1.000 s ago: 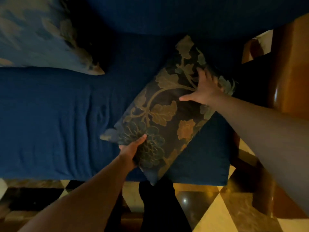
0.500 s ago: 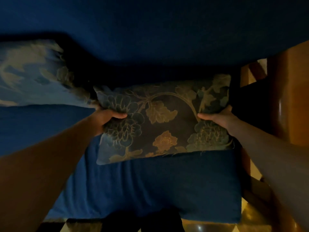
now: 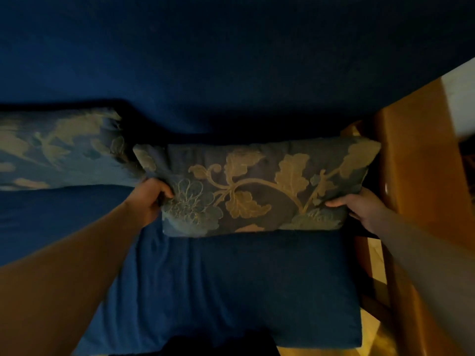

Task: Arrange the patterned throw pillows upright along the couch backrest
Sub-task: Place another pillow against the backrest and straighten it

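A dark floral throw pillow (image 3: 257,186) with gold leaves stands on its long edge on the blue seat, leaning back against the couch backrest (image 3: 231,73). My left hand (image 3: 151,196) grips its lower left corner. My right hand (image 3: 359,209) grips its lower right edge. A second, lighter blue patterned pillow (image 3: 56,150) rests against the backrest to the left, its corner touching the held pillow.
The blue seat cushion (image 3: 231,291) spreads below the pillows. A wooden armrest (image 3: 416,188) rises close to the right of the held pillow. Glossy tiled floor (image 3: 372,337) shows at the bottom right.
The floral pillow went from lying slanted on the seat to standing against the backrest at the couch's right end. Both hands shifted to its lower corners and pushed it back.
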